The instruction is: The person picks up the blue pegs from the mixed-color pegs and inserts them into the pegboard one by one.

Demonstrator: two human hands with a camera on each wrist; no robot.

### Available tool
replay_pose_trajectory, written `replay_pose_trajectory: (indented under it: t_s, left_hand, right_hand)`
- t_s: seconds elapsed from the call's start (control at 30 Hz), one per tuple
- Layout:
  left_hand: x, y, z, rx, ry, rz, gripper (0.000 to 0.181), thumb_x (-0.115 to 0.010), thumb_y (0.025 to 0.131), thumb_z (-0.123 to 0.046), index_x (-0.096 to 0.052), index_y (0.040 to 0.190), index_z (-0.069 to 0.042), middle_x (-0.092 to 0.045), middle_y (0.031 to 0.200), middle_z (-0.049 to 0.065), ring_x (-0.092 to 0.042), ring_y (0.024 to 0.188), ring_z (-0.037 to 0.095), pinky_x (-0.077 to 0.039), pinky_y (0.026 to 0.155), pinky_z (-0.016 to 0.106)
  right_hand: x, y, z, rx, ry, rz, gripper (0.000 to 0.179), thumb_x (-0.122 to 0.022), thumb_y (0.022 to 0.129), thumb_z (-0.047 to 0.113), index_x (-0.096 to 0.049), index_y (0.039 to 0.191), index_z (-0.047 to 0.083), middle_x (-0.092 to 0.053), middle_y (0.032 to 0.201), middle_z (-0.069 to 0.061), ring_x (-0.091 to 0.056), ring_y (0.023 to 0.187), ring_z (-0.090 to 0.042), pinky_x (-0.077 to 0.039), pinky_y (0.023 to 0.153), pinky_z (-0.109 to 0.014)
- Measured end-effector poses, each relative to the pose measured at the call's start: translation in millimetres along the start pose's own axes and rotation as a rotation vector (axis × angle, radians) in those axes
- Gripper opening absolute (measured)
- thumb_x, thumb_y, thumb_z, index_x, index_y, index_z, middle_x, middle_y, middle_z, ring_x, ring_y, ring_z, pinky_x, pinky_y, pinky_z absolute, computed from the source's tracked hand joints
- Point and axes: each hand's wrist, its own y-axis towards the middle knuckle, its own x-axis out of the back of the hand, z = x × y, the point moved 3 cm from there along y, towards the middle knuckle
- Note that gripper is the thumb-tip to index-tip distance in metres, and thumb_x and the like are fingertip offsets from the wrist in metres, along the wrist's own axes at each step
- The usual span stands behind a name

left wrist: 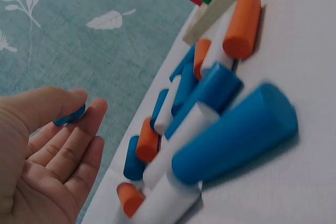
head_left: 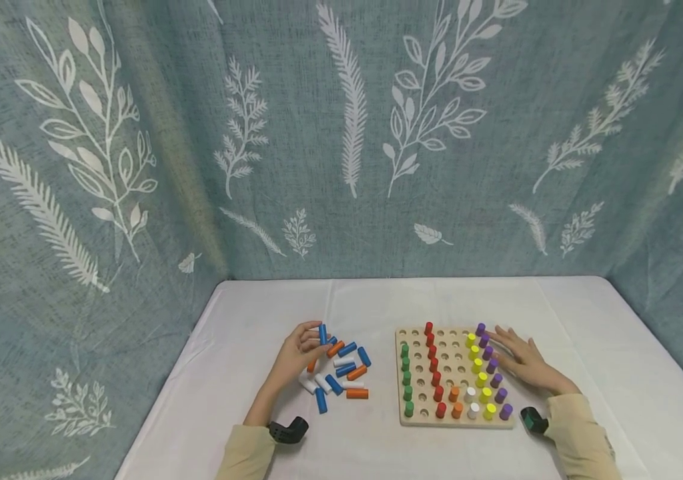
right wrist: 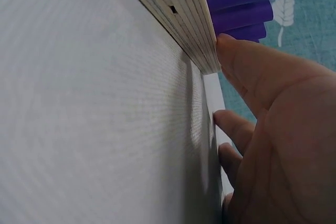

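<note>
My left hand (head_left: 295, 353) pinches a blue peg (head_left: 322, 334) between thumb and fingers, above the far left of a pile of loose pegs. In the left wrist view that blue peg (left wrist: 71, 115) shows only partly behind the thumb. Below it lie orange, white and blue pegs, such as an orange peg (head_left: 357, 394) at the near side. My right hand (head_left: 524, 360) rests with spread fingers along the right edge of a wooden pegboard (head_left: 437, 425). Its thumb is right at the board's side, beside the row of purple pegs (head_left: 493, 366).
Standing in the board are green pegs (head_left: 407, 379) and red pegs (head_left: 434, 365), yellow pegs (head_left: 482, 380), plus two orange and two white ones near the front. A white cloth covers the table (head_left: 371, 447). Behind it hangs a leaf-patterned curtain (head_left: 317, 167).
</note>
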Motion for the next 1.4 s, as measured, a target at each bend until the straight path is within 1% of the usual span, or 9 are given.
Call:
replay_pose_trajectory:
  t_s: [0.23,0.47,0.57,0.63,0.8,0.9,1.03,1.17,1.4]
  left_hand:
    - [-5.2,2.9,-0.1,0.015,-0.064,0.007,0.054,-0.065,0.085,-0.004,-0.041,0.133,0.001,-0.058,0.114,0.022,-0.063,0.099,0.025,-0.051,0.077,0.02]
    - [-9.9,3.8,-2.3,0.006,-0.066,0.005,0.051,-0.065,0.085,-0.003,-0.042,0.131,0.002,-0.058,0.113,0.022,-0.063,0.098,0.03,-0.051,0.075,0.023]
    - [-12.4,4.4,-2.3,0.02,-0.076,0.003,0.05,-0.065,0.084,-0.003,-0.045,0.13,0.001,-0.058,0.113,0.021,-0.062,0.099,0.032,-0.052,0.075,0.024]
    - [-15.0,4.8,-3.4,0.028,-0.099,0.006,0.049,-0.065,0.084,-0.004,-0.045,0.129,0.001,-0.057,0.113,0.022,-0.063,0.098,0.03,-0.052,0.076,0.025]
    - [-22.4,7.4,-5.2,0.067,-0.141,0.008,0.051,-0.067,0.083,-0.006,-0.045,0.129,-0.002,-0.057,0.114,0.019,-0.065,0.094,0.018,-0.053,0.078,0.024]
    - [-26.7,8.7,-5.8,0.084,-0.133,0.008,0.051,-0.068,0.083,-0.009,-0.046,0.129,-0.004,-0.058,0.113,0.017,-0.065,0.093,0.016,-0.053,0.08,0.028]
    - [-31.7,10.0,-6.8,0.085,-0.152,0.029,0.047,-0.065,0.087,-0.014,-0.046,0.128,-0.003,-0.058,0.113,0.018,-0.065,0.096,0.026,-0.052,0.086,0.039]
    - [-35.5,10.6,-7.4,0.099,-0.209,0.035,0.042,-0.062,0.089,-0.015,-0.047,0.126,-0.003,-0.059,0.113,0.02,-0.064,0.098,0.035,-0.05,0.089,0.043]
    - [-41.1,11.8,-10.3,0.078,-0.207,0.027,0.041,-0.064,0.087,-0.012,-0.048,0.124,-0.003,-0.06,0.112,0.019,-0.064,0.095,0.034,-0.052,0.086,0.043]
  right_hand:
    - [-2,-0.3,0,-0.011,-0.004,0.003,0.051,-0.049,0.096,0.027,-0.037,0.14,0.004,-0.019,0.145,-0.033,-0.006,0.132,-0.056,0.009,0.102,-0.069]
    - [-3,0.2,-2,-0.023,-0.017,0.005,0.052,-0.048,0.096,0.028,-0.037,0.14,0.003,-0.019,0.146,-0.033,-0.006,0.133,-0.055,0.009,0.103,-0.068]
    - [-3,-0.2,-2,-0.024,-0.007,0.007,0.052,-0.048,0.096,0.027,-0.037,0.14,0.003,-0.018,0.146,-0.032,-0.005,0.133,-0.054,0.009,0.103,-0.067]
    - [-2,-0.2,-2,-0.023,0.003,0.002,0.051,-0.049,0.095,0.027,-0.037,0.139,0.003,-0.018,0.146,-0.032,-0.005,0.134,-0.054,0.01,0.104,-0.066]
    - [-1,-0.5,-1,-0.011,0.009,-0.015,0.05,-0.049,0.095,0.027,-0.039,0.138,0.003,-0.019,0.145,-0.033,-0.006,0.133,-0.054,0.009,0.104,-0.066]
    - [-1,-1.2,0,-0.008,0.008,-0.017,0.05,-0.049,0.095,0.026,-0.039,0.138,0.003,-0.019,0.145,-0.033,-0.007,0.133,-0.055,0.008,0.104,-0.067]
    - [0,-1.0,2,-0.011,0.007,-0.01,0.05,-0.05,0.095,0.025,-0.039,0.138,0.002,-0.019,0.145,-0.033,-0.006,0.133,-0.054,0.009,0.104,-0.067]
    - [-1,-1.4,3,-0.013,0.003,-0.009,0.05,-0.049,0.095,0.025,-0.038,0.139,0.003,-0.019,0.145,-0.033,-0.007,0.133,-0.054,0.008,0.104,-0.067]
    - [-2,-0.7,-1,-0.038,0.002,0.004,0.052,-0.048,0.096,0.028,-0.036,0.14,0.003,-0.017,0.146,-0.032,-0.004,0.134,-0.053,0.01,0.104,-0.066]
